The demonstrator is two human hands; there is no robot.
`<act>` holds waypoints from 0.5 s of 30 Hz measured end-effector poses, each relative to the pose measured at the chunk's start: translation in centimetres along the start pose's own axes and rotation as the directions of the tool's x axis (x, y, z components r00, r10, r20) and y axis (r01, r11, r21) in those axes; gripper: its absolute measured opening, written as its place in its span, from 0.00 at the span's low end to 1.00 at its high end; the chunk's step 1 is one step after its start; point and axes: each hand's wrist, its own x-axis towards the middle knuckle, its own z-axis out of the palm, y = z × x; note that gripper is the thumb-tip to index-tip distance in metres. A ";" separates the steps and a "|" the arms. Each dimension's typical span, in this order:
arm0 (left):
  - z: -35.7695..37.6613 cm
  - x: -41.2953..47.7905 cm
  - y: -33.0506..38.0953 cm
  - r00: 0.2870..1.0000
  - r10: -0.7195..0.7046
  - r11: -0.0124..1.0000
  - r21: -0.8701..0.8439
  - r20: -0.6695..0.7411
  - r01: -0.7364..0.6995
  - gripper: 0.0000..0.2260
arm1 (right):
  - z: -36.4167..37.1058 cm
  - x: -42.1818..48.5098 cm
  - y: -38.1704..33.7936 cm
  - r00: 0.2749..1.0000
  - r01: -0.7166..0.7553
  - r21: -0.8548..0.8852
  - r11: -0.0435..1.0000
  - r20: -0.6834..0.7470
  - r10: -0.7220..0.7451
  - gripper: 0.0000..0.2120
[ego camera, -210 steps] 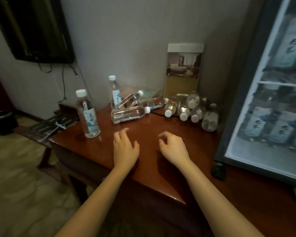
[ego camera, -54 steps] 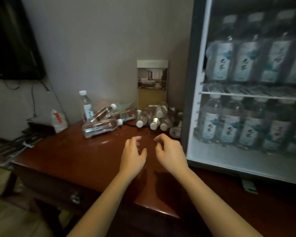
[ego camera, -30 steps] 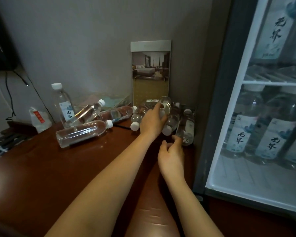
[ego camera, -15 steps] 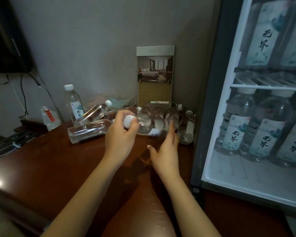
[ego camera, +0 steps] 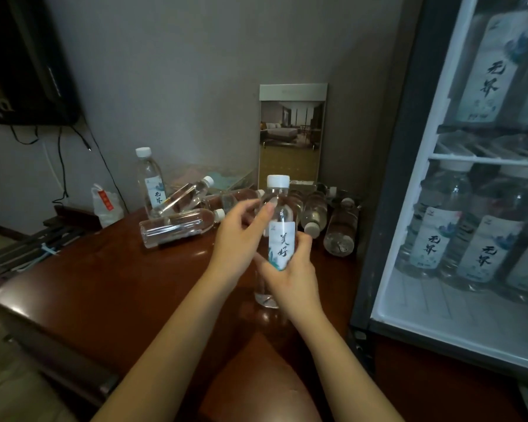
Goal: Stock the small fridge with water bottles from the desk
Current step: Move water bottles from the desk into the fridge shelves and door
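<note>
Fingers of the right hand [ego camera: 290, 275] curl round the lower half of a water bottle [ego camera: 282, 239], the grip clamped over the bottom of its label. The left hand [ego camera: 238, 239] pinches the clear shoulder below the white cap, thumb in front. Half a second ago the bottle lay sideways, held at the cap end by the left hand alone, with the right hand open beneath it; now it stands upright between both. Its base is low over the dark wooden surface [ego camera: 104, 284], and I cannot tell whether it touches. Behind the hands, a pile of bottles [ego camera: 314, 211] lies on its side near the wall, as before. To the left one lying bottle [ego camera: 177, 228] points its cap toward the hands, and behind it a standing bottle [ego camera: 151, 184] is upright. A picture card [ego camera: 291, 132] leans against the wall behind the pile. The fridge [ego camera: 387, 208] stands just right of the held bottle, with rows of upright fridge bottles [ego camera: 433, 239] on its two shelves. A small white bag [ego camera: 105, 205] sits at the surface's far left edge.
</note>
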 end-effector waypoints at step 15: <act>-1.6 -5.3 0.0 0.956 -0.250 0.949 -0.156 0.155 0.274 0.09 | -0.5 -2.7 -1.8 0.996 -0.028 -0.096 0.995 0.076 0.036 0.26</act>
